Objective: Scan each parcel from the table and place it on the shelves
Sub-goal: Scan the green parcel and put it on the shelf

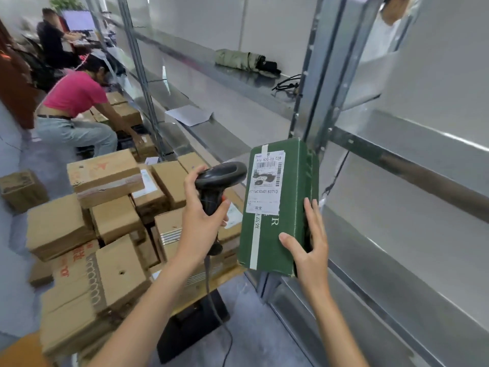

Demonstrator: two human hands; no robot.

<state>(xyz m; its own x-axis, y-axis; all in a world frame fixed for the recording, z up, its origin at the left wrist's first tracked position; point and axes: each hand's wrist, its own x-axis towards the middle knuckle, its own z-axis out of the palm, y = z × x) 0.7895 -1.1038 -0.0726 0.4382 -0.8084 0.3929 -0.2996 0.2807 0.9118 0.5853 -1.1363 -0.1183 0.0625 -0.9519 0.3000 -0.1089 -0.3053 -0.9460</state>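
My right hand [308, 242] holds a green parcel [288, 215] upright in the air, thumb on its front and fingers along its right side. A white shipping label [266, 182] faces me on the upper front. My left hand [202, 215] grips a black barcode scanner [219, 178] by its handle, its head pointing right at the label, a short gap from the box. The scanner's cable [211, 295] hangs down. Behind the parcel stand the metal shelves [397, 165].
Several brown cardboard parcels [113, 221] are piled on a table at lower left. A folded umbrella [243, 60], black cables [287, 84] and a sheet of paper [189, 115] lie on the shelves. A person in a pink top [76, 94] bends over boxes at the left; another person [53, 38] sits at a desk behind.
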